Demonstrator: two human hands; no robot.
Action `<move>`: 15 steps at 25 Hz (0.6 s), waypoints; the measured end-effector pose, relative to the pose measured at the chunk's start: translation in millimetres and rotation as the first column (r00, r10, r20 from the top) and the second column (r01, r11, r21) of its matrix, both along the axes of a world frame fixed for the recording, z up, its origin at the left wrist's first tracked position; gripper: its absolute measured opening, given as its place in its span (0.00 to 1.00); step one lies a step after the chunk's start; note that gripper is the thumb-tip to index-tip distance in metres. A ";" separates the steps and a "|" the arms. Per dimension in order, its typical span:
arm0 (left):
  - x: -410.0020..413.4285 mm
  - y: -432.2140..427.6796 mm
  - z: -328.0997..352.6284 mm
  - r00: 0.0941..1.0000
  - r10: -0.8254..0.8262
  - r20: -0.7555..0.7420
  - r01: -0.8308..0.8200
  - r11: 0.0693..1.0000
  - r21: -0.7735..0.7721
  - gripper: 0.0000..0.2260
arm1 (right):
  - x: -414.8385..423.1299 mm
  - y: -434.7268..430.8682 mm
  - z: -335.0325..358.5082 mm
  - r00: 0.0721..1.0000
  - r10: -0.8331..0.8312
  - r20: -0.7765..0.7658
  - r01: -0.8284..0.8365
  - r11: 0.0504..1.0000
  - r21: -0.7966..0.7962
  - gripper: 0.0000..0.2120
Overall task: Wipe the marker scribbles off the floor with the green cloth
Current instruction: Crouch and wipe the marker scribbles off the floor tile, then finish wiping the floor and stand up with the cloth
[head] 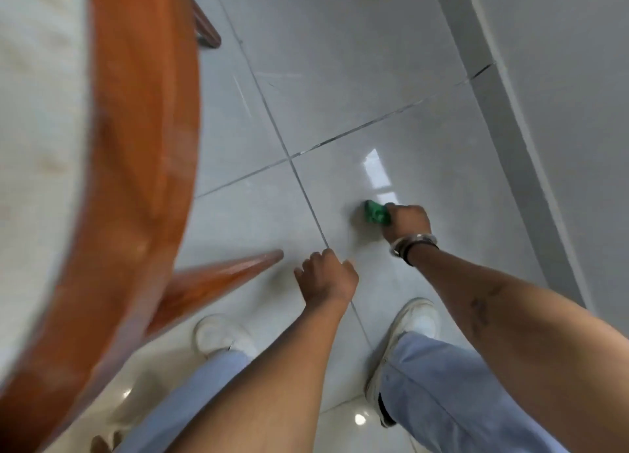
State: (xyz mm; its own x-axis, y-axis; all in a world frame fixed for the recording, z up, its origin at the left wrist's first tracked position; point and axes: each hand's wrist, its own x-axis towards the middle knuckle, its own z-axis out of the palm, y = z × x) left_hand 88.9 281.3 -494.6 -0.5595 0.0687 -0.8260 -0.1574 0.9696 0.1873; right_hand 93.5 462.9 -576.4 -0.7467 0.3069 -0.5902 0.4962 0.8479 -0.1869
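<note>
Down on the shiny floor (340, 61), the right hand (406, 222) squeezes the green cloth (376, 211), the left hand (326, 277) is a loose empty fist, and the cloth might slip and miss marks I cannot see.

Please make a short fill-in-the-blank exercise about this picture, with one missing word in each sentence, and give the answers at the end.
1. The right hand presses a cloth whose colour is ____.
2. The left hand holds ____.
3. Both shoes are ____ in colour.
4. The bracelet sits on the ____ wrist.

Answers: green; nothing; white; right
</note>
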 end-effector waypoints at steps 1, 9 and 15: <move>0.1 1.4 28.2 0.984 0.161 0.074 -0.166 0.984 0.060 0.19 | -8.6 -2.4 30.9 0.913 -0.397 0.092 0.406 0.901 -0.149 0.09; -35.7 -17.8 273.8 0.648 0.586 0.488 -0.761 0.531 0.373 0.12 | -3.3 -44.5 344.5 0.392 -0.670 0.631 0.705 -0.222 -0.674 0.26; -53.2 -114.1 416.0 0.614 0.715 0.335 -0.744 0.383 0.547 0.08 | -33.0 -127.3 479.7 0.709 -0.534 0.461 0.619 0.158 -0.769 0.13</move>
